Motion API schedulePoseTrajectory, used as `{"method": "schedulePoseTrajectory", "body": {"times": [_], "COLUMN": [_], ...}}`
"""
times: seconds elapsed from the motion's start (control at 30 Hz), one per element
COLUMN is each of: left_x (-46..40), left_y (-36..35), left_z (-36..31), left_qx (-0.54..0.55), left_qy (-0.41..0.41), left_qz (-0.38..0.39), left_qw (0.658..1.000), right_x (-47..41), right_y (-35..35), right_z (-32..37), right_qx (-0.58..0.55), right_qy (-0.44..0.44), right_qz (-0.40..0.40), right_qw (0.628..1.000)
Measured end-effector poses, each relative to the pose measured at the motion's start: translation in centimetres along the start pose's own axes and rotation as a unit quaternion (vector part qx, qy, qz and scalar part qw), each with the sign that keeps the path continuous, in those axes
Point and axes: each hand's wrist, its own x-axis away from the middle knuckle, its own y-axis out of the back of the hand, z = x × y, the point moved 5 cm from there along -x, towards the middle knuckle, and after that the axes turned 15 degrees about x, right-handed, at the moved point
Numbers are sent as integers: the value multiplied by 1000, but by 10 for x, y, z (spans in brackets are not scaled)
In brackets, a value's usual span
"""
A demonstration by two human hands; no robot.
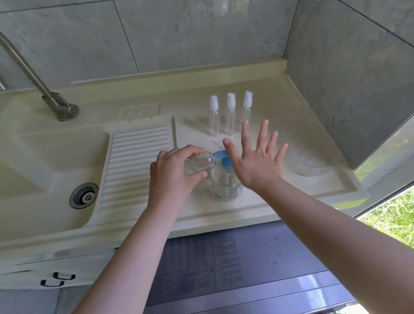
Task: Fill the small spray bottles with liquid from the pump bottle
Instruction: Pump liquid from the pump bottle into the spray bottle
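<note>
My left hand [173,171] grips a small clear bottle [199,164] on its side, its open mouth against the blue nozzle of the pump bottle [226,184]. The pump bottle stands upright near the counter's front edge, clear with liquid in its lower part. My right hand [253,156] lies flat over the blue pump head [223,158], fingers spread straight. Three small spray bottles with white caps [215,116] [231,114] [247,109] stand upright in a row behind my hands; they look clear and empty.
A cream counter [315,126] runs to a tiled wall corner on the right. A ribbed washboard [138,165] slopes into the sink [32,179] at left, beneath a steel tap [3,59]. A clear bowl [311,161] sits at right. A grey appliance [229,272] stands below.
</note>
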Motion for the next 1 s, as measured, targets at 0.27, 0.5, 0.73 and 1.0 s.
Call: {"method": "schedulePoseTrajectory", "body": {"times": [0.27,0.5,0.73,1.0], "left_x": [0,1,1,1], "left_y": [2,3,3,4], "left_z": [1,0,-1,-2], "left_qx": [-4,-4,-6,-19], "left_qy": [4,5,5,1], "left_qz": [1,3,4,2], "left_qw": [1000,1000,1000,1000], "right_x": [0,-5,-8,-6], "right_y": [3,1,15,11], "right_z": [1,2,1,4], "right_qx": [2,57,75,79], "right_qy": [-5,8,31,31], "right_qz": [14,7,-54,-55], "right_qw": [1000,998,995,995]}}
